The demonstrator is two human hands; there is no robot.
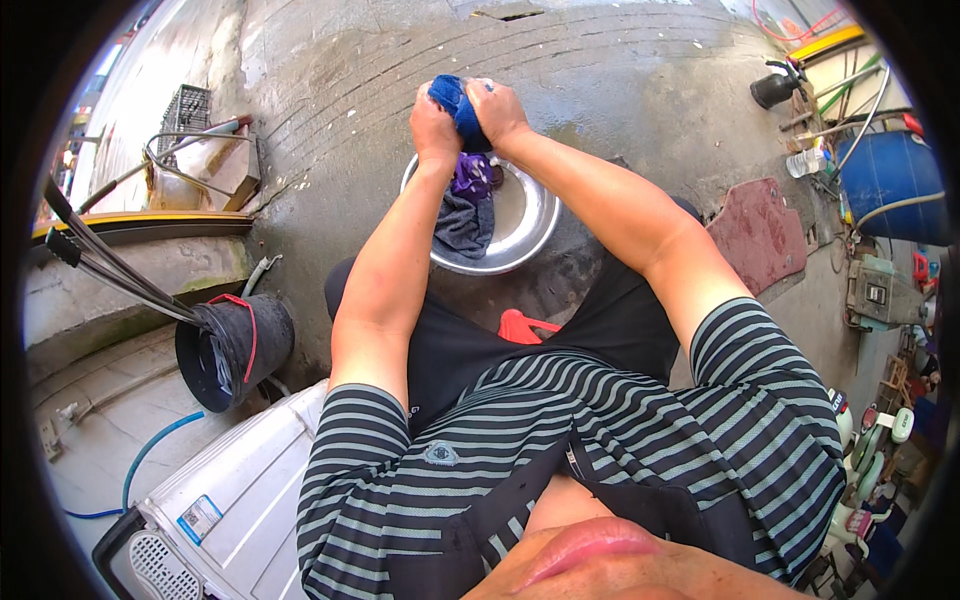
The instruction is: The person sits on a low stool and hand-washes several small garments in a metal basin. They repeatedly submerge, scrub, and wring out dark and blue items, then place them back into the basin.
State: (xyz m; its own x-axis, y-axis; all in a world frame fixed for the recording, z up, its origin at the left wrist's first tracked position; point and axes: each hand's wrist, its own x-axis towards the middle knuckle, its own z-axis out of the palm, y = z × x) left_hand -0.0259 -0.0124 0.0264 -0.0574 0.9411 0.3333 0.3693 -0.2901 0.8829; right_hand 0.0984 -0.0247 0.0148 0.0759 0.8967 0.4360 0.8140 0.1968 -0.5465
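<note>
Both hands grip one bunched blue cloth (466, 118) above the far rim of a metal basin (541, 217). My left hand (435, 127) closes on its left side, and my right hand (495, 111) presses it from the right. Inside the basin lie a purple cloth (472, 178) and a dark grey cloth (463, 223), beside some cloudy liquid. The basin stands on the wet concrete floor (345, 150) between my knees. Parts of the blue cloth are hidden by my fingers.
Left of me a black bucket (262, 337) with a red handle holds long-handled tools, near a white appliance (247, 480). At right are a reddish mat (761, 232), a blue barrel (892, 187) and a black spray bottle (774, 88). Something red (517, 327) shows between my legs.
</note>
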